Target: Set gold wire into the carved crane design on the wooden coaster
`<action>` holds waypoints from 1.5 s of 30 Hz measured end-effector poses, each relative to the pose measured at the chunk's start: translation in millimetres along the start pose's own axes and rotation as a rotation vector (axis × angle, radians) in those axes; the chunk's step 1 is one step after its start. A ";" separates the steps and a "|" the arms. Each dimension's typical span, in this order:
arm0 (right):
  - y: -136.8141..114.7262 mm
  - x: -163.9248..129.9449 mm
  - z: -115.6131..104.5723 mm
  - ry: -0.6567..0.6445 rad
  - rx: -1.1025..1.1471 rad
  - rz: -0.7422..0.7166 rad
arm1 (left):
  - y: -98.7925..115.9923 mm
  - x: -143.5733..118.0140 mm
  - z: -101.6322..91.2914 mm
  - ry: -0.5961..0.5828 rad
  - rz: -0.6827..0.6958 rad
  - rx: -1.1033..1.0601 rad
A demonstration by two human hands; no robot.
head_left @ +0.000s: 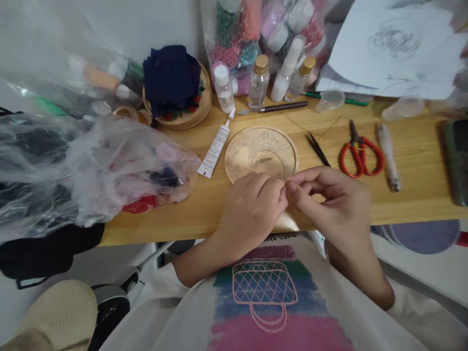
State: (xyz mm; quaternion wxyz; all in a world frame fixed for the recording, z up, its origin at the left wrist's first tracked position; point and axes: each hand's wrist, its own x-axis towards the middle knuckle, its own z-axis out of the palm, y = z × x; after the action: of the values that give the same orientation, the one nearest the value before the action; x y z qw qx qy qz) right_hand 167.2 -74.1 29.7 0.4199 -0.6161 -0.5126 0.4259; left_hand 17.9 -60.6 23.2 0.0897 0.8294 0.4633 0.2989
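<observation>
Fingers [307,174] meeting, wooden disc [261,150], bag [209,30], colourful contents [250,23]

dark blue cloths [171,80], back left | plastic bag [98,170], left | gold-capped bottle [258,87], back centre | drawing sheet [395,63], back right

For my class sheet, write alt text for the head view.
A person's left hand and right hand meet at the fingertips by the near edge of a round wooden board bearing a line drawing. A white tube, tweezers and red-handled pliers lie around it on a table.
</observation>
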 end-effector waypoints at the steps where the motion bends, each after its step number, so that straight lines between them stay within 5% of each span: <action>1: -0.2 0.0 0.3 0.002 -0.006 -0.005 | 0.3 -0.3 0.4 0.004 0.001 0.013; 33: 1.7 -2.4 -3.9 -0.037 0.015 -0.046 | -2.2 2.4 -3.2 -0.089 -0.114 -0.226; 45: 0.5 5.1 -4.2 -0.061 0.325 0.127 | -4.9 2.8 -3.7 -0.131 -0.337 -0.693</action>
State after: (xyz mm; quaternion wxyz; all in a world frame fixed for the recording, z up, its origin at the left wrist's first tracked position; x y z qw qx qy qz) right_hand 171.9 -69.5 30.0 0.4703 -0.5580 -0.4098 0.5472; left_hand 13.4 -56.1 25.2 0.4416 0.6797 0.4578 0.3652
